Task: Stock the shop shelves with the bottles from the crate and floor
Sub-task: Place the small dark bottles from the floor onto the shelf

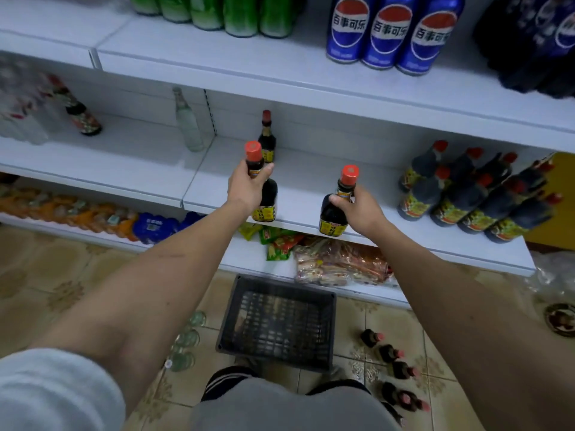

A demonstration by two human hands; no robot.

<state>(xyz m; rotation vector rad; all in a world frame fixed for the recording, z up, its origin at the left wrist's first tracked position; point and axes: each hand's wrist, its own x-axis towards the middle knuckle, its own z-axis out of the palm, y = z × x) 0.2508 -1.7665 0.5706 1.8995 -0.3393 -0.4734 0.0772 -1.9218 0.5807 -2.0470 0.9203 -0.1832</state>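
My left hand grips the neck of a dark sauce bottle with a red cap, at the front of the white middle shelf. My right hand holds a second dark red-capped bottle by its neck at the shelf's front edge. A third such bottle stands further back on the shelf. The black plastic crate sits on the tiled floor below. Several small dark bottles stand on the floor to its right, and clear glass bottles lie to its left.
Larger dark sauce bottles crowd the shelf's right end. A clear bottle stands at the shelf divider. Blue cola cans and green bottles fill the upper shelf. Snack packets lie on the bottom shelf.
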